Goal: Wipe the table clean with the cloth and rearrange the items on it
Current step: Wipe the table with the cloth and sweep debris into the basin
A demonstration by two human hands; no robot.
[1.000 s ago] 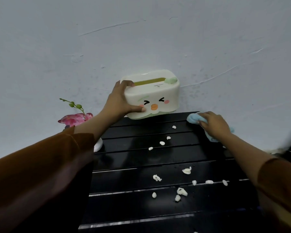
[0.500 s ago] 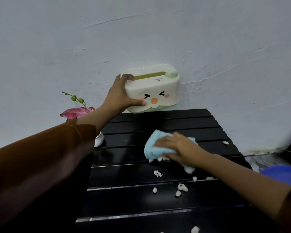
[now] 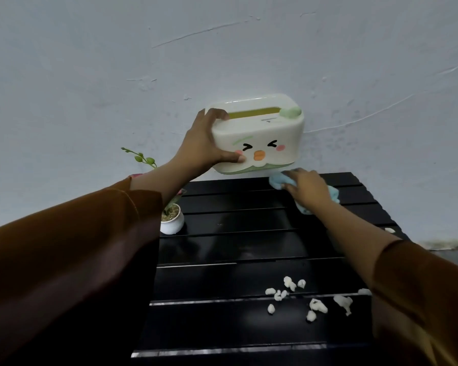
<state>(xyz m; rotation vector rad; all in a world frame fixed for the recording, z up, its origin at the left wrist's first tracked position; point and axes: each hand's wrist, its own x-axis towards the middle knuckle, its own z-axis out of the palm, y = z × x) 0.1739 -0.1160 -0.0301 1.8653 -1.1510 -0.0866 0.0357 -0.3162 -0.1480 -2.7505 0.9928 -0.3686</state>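
Note:
My left hand [image 3: 204,143] grips the left end of a white tissue box [image 3: 265,136] with a cartoon face, holding it in the air above the far edge of the black slatted table [image 3: 236,249]. My right hand [image 3: 306,190] presses a light blue cloth [image 3: 278,180] onto the table's far right part, just below the lifted box. Several white crumbs [image 3: 288,291] lie gathered on the near right slats, and one crumb [image 3: 389,230] sits near the right edge.
A small white pot [image 3: 172,220] with a pink flower and a green bud stem [image 3: 140,157] stands at the table's left edge, partly behind my left sleeve. A pale wall [image 3: 222,48] rises right behind the table.
My right hand swept the cloth from the far right corner to the table's middle, then back to the far edge. The crumbs now lie gathered nearer me. The box stays lifted.

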